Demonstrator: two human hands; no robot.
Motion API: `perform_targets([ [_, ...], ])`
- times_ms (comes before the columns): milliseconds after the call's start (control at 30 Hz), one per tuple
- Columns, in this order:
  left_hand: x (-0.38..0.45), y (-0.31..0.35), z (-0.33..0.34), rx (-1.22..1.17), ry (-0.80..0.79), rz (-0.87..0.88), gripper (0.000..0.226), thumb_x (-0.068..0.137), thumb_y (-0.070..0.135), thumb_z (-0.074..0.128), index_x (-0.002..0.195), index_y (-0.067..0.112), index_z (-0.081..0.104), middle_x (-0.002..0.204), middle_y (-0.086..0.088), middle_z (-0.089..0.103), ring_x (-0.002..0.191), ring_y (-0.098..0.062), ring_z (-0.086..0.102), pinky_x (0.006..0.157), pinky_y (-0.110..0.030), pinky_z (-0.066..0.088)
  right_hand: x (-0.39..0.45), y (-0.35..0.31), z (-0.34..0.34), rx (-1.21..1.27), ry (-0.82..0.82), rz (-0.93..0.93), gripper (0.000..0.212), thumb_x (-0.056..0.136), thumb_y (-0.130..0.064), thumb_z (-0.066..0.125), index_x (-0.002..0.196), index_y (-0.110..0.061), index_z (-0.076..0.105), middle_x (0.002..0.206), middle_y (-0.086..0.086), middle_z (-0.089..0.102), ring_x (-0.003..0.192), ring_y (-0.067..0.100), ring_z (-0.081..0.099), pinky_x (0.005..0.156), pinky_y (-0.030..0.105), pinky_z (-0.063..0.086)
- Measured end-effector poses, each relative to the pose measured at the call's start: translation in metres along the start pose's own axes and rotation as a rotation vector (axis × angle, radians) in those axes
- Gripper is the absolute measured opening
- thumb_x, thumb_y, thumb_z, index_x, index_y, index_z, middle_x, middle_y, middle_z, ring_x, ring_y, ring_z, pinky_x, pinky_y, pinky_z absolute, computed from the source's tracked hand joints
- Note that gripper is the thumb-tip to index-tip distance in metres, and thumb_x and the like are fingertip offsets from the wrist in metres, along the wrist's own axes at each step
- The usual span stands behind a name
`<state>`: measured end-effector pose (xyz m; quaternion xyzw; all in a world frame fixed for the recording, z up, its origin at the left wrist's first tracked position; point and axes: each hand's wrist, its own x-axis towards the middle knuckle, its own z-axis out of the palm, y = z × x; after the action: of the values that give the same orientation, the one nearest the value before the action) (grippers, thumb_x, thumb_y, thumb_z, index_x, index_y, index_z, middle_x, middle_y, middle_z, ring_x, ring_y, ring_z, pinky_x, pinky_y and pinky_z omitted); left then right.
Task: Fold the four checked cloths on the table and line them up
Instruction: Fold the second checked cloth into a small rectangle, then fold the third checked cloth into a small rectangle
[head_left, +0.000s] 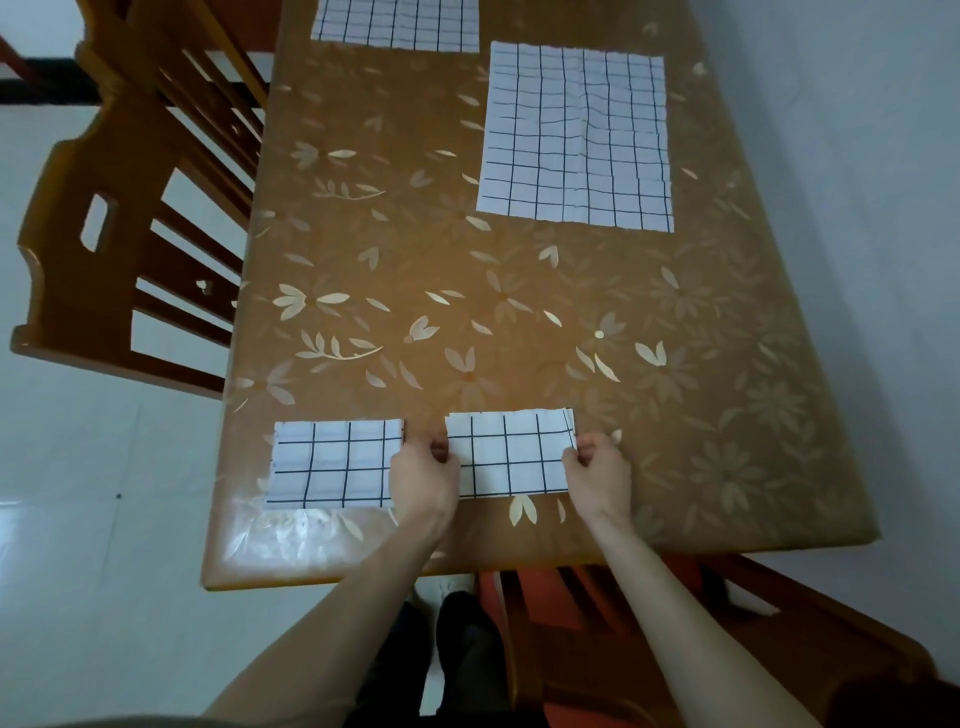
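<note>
Now, folded: first folded cloth (332, 464) lies at the near-left edge of the table (753, 415).
In hand: left hand (423, 475) and right hand (600, 475) pinch second folded cloth (509, 452) beside it.
Left: open cloth (574, 135), far cloth (395, 23) lie flat, unfolded.

Dim, soft, wide-angle edge distortion

No text, label, brand, number or sign can be read anywhere in view.
</note>
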<state>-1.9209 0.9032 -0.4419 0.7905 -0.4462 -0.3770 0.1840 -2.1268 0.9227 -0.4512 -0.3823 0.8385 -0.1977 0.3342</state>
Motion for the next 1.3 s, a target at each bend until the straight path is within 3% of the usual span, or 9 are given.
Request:
perform_targets([
  [133, -0.004, -0.001, -0.001, 0.073, -0.01, 0.089, 0.013, 0.089, 0.019, 0.07, 0.102, 0.016, 0.067, 0.094, -0.001, 0.071, 0.086, -0.024, 0.066, 0.071, -0.034, 0.053, -0.005, 0.002, 0.003, -0.079, 0.052, -0.074, 0.02, 0.094, -0.019, 0.066, 0.113, -0.017, 0.061, 0.113, 0.002, 0.06, 0.112, 0.027, 0.06, 0.094, 0.047, 0.054],
  [233, -0.006, -0.003, -0.01, 0.129, 0.009, 0.27, 0.012, 0.095, 0.027, 0.061, 0.105, 0.021, 0.059, 0.097, 0.005, 0.059, 0.086, -0.022, 0.058, 0.064, -0.034, 0.045, -0.01, -0.004, -0.004, -0.153, 0.076, -0.176, 0.032, 0.095, -0.022, 0.068, 0.124, -0.015, 0.058, 0.123, 0.005, 0.055, 0.119, 0.026, 0.053, 0.101, 0.045, 0.05],
  [400, -0.006, 0.008, -0.046, 0.241, 0.058, 0.54, 0.029, 0.102, 0.033, 0.052, 0.124, 0.018, 0.065, 0.114, 0.001, 0.065, 0.101, -0.024, 0.057, 0.084, -0.037, 0.048, -0.028, -0.039, -0.021, -0.338, 0.071, -0.446, 0.045, 0.103, -0.039, 0.056, 0.14, -0.013, 0.055, 0.137, 0.006, 0.057, 0.123, 0.027, 0.054, 0.104, 0.044, 0.049],
  [567, -0.005, 0.029, -0.108, 0.334, 0.196, 0.711, 0.04, 0.102, 0.038, 0.049, 0.132, 0.015, 0.064, 0.127, -0.002, 0.065, 0.11, -0.026, 0.058, 0.094, -0.041, 0.05, -0.046, -0.101, -0.034, -0.393, 0.161, -0.736, 0.056, 0.106, -0.052, 0.038, 0.144, -0.014, 0.055, 0.147, 0.004, 0.057, 0.135, 0.025, 0.053, 0.118, 0.039, 0.036],
  [700, -0.006, 0.038, -0.17, 0.424, 0.32, 0.744, 0.039, 0.103, 0.036, 0.053, 0.135, 0.016, 0.064, 0.136, -0.003, 0.064, 0.126, -0.025, 0.056, 0.108, -0.042, 0.044, -0.066, -0.164, -0.039, -0.455, 0.152, -0.895, 0.061, 0.107, -0.056, 0.033, 0.147, -0.014, 0.054, 0.152, 0.006, 0.055, 0.145, 0.023, 0.047, 0.125, 0.041, 0.028],
  [900, -0.007, 0.039, -0.276, 0.45, 0.419, 0.703, 0.05, 0.106, 0.048, 0.04, 0.142, 0.018, 0.059, 0.144, -0.003, 0.06, 0.138, -0.024, 0.05, 0.114, -0.048, 0.043, -0.112, -0.264, -0.03, -0.432, 0.122, -1.043, 0.067, 0.108, -0.062, 0.025, 0.154, -0.018, 0.045, 0.158, 0.002, 0.049, 0.151, 0.02, 0.038, 0.126, 0.041, 0.025],
  [1133, 0.014, 0.013, -0.41, 0.471, 0.557, 0.657, 0.052, 0.105, 0.049, 0.038, 0.14, 0.016, 0.059, 0.138, -0.004, 0.063, 0.132, -0.025, 0.053, 0.111, -0.044, 0.043, -0.179, -0.378, 0.015, -0.412, 0.2, -1.143, 0.06, 0.108, -0.061, 0.033, 0.148, -0.021, 0.052, 0.151, 0.001, 0.056, 0.145, 0.017, 0.045, 0.123, 0.034, 0.019],
  [1300, 0.044, -0.01, -0.491, 0.471, 0.599, 0.682, 0.05, 0.105, 0.048, 0.04, 0.141, 0.016, 0.057, 0.138, -0.005, 0.064, 0.132, -0.027, 0.054, 0.112, -0.045, 0.042, -0.219, -0.442, 0.06, -0.39, 0.278, -1.148, 0.061, 0.108, -0.06, 0.033, 0.148, -0.019, 0.053, 0.151, 0.003, 0.056, 0.146, 0.019, 0.045, 0.124, 0.038, 0.023],
])
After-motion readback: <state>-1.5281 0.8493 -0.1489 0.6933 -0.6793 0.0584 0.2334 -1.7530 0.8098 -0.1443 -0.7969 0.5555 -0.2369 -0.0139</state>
